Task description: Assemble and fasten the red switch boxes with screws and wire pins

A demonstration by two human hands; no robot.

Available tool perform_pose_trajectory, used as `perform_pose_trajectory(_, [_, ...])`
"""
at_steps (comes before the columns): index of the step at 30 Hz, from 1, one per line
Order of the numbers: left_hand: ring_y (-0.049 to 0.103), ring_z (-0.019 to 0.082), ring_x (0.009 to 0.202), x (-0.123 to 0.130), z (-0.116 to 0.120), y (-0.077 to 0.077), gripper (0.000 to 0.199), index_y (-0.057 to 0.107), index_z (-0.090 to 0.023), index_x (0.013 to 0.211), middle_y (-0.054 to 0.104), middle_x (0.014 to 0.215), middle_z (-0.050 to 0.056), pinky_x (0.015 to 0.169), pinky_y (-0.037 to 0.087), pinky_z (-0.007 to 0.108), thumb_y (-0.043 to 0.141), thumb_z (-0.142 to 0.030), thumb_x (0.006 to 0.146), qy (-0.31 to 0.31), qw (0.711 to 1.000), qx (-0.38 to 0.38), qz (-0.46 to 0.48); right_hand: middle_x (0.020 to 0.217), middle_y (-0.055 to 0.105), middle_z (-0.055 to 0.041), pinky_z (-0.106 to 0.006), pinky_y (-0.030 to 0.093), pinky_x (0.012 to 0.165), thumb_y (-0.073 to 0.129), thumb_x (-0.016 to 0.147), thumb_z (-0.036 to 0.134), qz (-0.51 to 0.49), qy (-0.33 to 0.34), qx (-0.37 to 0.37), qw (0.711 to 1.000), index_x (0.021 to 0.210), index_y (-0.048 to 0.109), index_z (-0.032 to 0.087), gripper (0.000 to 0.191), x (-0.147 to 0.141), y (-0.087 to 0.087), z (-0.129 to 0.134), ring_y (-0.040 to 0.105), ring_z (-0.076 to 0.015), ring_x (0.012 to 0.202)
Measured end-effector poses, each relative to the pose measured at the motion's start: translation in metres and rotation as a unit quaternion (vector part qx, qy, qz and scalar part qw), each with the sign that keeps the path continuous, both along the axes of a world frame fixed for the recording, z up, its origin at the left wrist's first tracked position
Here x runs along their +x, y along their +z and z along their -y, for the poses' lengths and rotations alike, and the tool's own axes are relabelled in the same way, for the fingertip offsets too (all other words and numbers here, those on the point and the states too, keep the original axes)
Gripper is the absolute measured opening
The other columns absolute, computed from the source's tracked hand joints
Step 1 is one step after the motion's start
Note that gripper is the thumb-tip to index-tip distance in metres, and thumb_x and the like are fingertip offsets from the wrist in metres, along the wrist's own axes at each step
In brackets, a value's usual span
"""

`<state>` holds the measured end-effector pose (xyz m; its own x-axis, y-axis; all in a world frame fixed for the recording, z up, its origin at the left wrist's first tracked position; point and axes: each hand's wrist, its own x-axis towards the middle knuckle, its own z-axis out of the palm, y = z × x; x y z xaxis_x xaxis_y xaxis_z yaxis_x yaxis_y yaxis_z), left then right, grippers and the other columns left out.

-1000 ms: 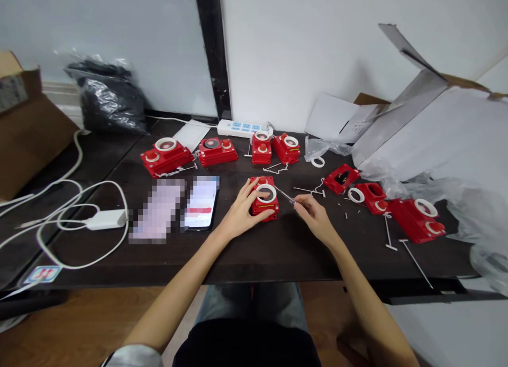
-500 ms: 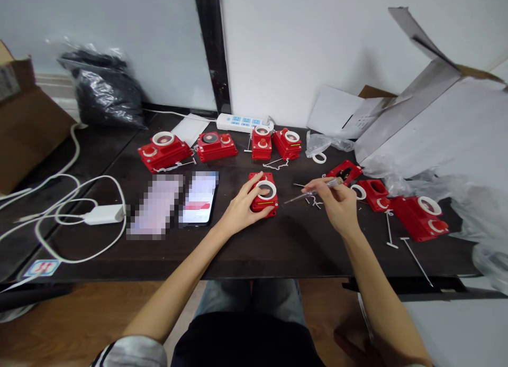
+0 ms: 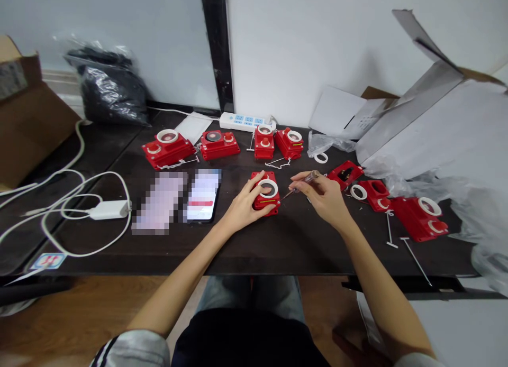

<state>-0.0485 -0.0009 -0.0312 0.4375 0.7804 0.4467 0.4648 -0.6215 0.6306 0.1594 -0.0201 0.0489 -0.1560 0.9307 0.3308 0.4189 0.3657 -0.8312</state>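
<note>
On the dark table, a red call box (image 3: 263,177) with a white ring on top lies in front of me. My left hand (image 3: 248,202) grips it, fingers over its top and thumb along its near side. My right hand (image 3: 319,195) pinches a screwdriver (image 3: 311,177) with a clear handle. The thin shaft slants down to the left, its tip close to the right side of the box; whether they touch I cannot tell. An opened red housing (image 3: 345,174) lies just beyond my right hand, with a loose white ring (image 3: 359,192) nearby.
Several more red boxes stand behind, one of them a red box (image 3: 219,145), before a white power strip (image 3: 246,122). Two phones, one a lit phone (image 3: 202,198), lie left beside a white charger (image 3: 109,210). T-shaped metal keys (image 3: 415,261) and plastic bags (image 3: 480,213) are at right.
My right hand has moved left with the screwdriver, bringing its tip nearer the red call box. My left hand stays on the box. The view has shifted slightly.
</note>
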Motion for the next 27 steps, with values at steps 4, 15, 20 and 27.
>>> perform_pose_trajectory(4, [0.037,0.027,0.136,0.0,0.0,0.0,0.03,0.053,-0.021,0.109,0.033,0.15,0.013,0.109,0.038,0.047,0.06,-0.037,0.084,0.001,1.0,-0.008,0.0,0.083,0.07,-0.0029,-0.03,0.053,0.073,0.058,0.086,0.039,0.011,0.011,-0.006,1.0,0.092,0.064,0.02,0.021,0.001,0.001,-0.001,0.067,-0.0163,0.078])
perform_pose_trajectory(15, [0.037,0.028,0.136,0.0,0.001,0.002,0.032,0.054,-0.021,0.109,0.032,0.151,0.012,0.106,0.042,0.045,0.062,-0.038,0.083,0.006,1.0,-0.022,-0.011,0.089,0.067,-0.0019,-0.031,0.052,0.074,0.068,0.079,0.033,-0.021,0.031,0.005,0.999,0.09,0.053,0.022,0.021,0.002,0.006,-0.002,0.065,-0.017,0.085])
perform_pose_trajectory(20, [0.037,0.028,0.136,0.0,0.001,0.002,0.033,0.054,-0.02,0.109,0.032,0.15,0.013,0.107,0.042,0.045,0.062,-0.038,0.083,0.008,0.999,-0.028,-0.015,0.097,0.067,-0.0029,-0.026,0.048,0.065,0.054,0.09,0.03,0.022,0.072,-0.01,0.997,0.111,0.052,0.023,0.023,0.004,0.013,0.001,0.06,-0.0108,0.069])
perform_pose_trajectory(27, [0.036,0.028,0.137,-0.001,0.001,0.004,0.031,0.054,-0.021,0.109,0.03,0.152,0.012,0.107,0.041,0.047,0.061,-0.038,0.083,0.005,0.999,-0.029,-0.013,0.082,0.067,0.0004,-0.028,0.05,0.064,0.069,0.078,0.038,-0.078,0.036,-0.023,0.996,0.098,0.043,0.024,0.036,-0.007,0.0,-0.001,0.062,-0.0125,0.067])
